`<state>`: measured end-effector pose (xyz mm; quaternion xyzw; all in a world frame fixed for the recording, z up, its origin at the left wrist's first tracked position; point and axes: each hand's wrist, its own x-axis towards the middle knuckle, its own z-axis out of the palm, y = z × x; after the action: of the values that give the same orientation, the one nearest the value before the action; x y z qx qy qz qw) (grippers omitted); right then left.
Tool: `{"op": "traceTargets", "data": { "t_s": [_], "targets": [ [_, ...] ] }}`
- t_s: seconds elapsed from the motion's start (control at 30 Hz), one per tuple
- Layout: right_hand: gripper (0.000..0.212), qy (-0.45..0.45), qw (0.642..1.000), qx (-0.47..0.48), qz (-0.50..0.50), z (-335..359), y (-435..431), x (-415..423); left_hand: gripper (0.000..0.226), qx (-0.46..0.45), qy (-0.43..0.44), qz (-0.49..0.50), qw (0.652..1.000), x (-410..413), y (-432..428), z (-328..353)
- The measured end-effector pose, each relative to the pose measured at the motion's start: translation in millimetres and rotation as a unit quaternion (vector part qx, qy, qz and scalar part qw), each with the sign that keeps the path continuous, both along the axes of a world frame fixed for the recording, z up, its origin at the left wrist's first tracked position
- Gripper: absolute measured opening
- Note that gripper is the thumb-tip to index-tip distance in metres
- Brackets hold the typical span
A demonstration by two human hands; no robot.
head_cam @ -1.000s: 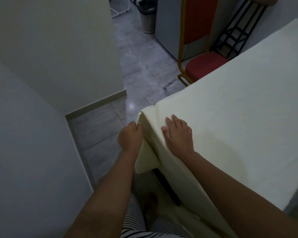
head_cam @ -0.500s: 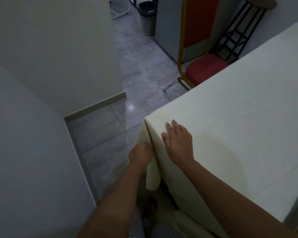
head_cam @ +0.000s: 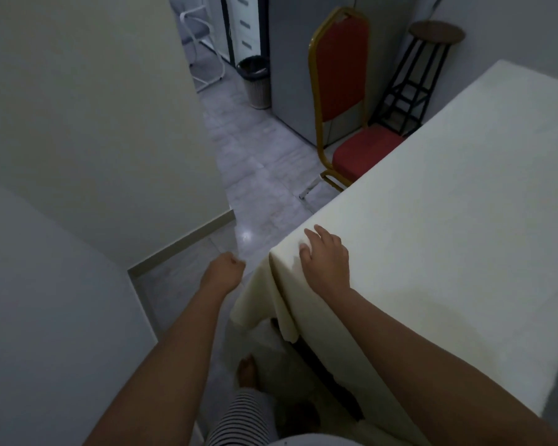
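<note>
tablecloth [head_cam: 448,236]: cream and plain, spread over the table from centre out to 3 o'clock; its near corner hangs in loose folds just below centre.
right hand [head_cam: 327,262]: rests on the cloth at that corner, fingers spread and slightly bent, pointing to 11 o'clock.
left hand [head_cam: 226,268]: curled into a fist with nothing seen in it, just off the hanging fold, at its 10 o'clock.
chair [head_cam: 342,91]: red with a gold frame, at 1 o'clock, seat partly behind the table edge.
stool [head_cam: 432,59]: black, at the chair's 3 o'clock.
waste bin [head_cam: 255,82]: dark, at 12 o'clock.

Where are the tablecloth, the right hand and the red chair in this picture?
Tablecloth [head_cam: 432,236]: head view, on the flat part over the table top.
Right hand [head_cam: 327,260]: head view, on the back of the hand.
Red chair [head_cam: 342,69]: head view, on the red backrest.
</note>
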<state>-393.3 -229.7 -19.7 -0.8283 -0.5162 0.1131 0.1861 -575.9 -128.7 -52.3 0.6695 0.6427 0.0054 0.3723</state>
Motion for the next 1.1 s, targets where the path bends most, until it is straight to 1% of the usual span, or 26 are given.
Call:
{"op": "traceTargets", "data": {
  "t_s": [0.1, 0.23, 0.3, 0.37, 0.5, 0.6, 0.7, 0.8, 0.87, 0.93, 1.03, 1.1],
  "targets": [
    [0.042, 0.0, 0.999, -0.004, -0.037, 1.6, 12.9, 4.5, 0.019, -0.006, -0.012, -0.048, 0.999, 5.6, 8.5, -3.4],
    [0.045, -0.016, 0.991, -0.037, -0.126, -6.8, 27.8, 12.0, 0.019, -0.034, -0.013, -0.122, 0.992, 7.9, 41.1, -19.5],
    [0.046, -0.026, 0.983, -0.054, -0.176, -13.0, 34.9, 11.9, 0.02, -0.039, -0.005, -0.16, 0.986, 8.9, 62.6, -25.6],
    [0.045, -0.018, 0.971, -0.068, -0.23, -17.1, 41.7, 7.1, 0.02, -0.043, -0.004, -0.195, 0.98, 12.5, 87.0, -28.8],
    [0.046, -0.003, 0.952, -0.082, -0.295, -21.5, 58.6, -10.2, 0.017, -0.031, -0.016, -0.244, 0.969, 30.6, 132.6, -21.6],
    [0.046, 0.0, 0.936, -0.077, -0.344, -24.1, 61.1, -22.7, 0.024, -0.015, -0.024, -0.309, 0.951, 56.5, 154.1, -14.3],
    [0.045, -0.005, 0.922, -0.081, -0.379, -27.9, 53.9, -27.8, 0.022, -0.003, -0.061, -0.371, 0.927, 91.5, 156.4, -6.0],
    [0.045, -0.009, 0.909, -0.082, -0.409, -32.7, 48.3, -21.5, 0.022, 0.018, -0.133, -0.393, 0.91, 130.4, 147.8, 4.7],
    [0.045, -0.007, 0.9, -0.081, -0.429, -34.1, 49.9, -14.2, 0.026, 0.048, -0.168, -0.43, 0.886, 154.1, 140.3, 11.7],
    [0.046, -0.007, 0.89, -0.082, -0.448, -34.4, 54.4, -12.0, 0.03, 0.092, -0.184, -0.484, 0.851, 172.1, 131.9, 19.4],
    [0.047, -0.007, 0.875, -0.092, -0.475, -36.4, 64.0, -16.5, 0.039, 0.156, -0.174, -0.558, 0.797, 196.4, 130.1, 25.1],
    [0.047, -0.007, 0.863, -0.091, -0.498, -37.4, 70.4, -19.8, 0.042, 0.161, -0.146, -0.612, 0.76, 210.3, 136.4, 24.7]
  ]
}}
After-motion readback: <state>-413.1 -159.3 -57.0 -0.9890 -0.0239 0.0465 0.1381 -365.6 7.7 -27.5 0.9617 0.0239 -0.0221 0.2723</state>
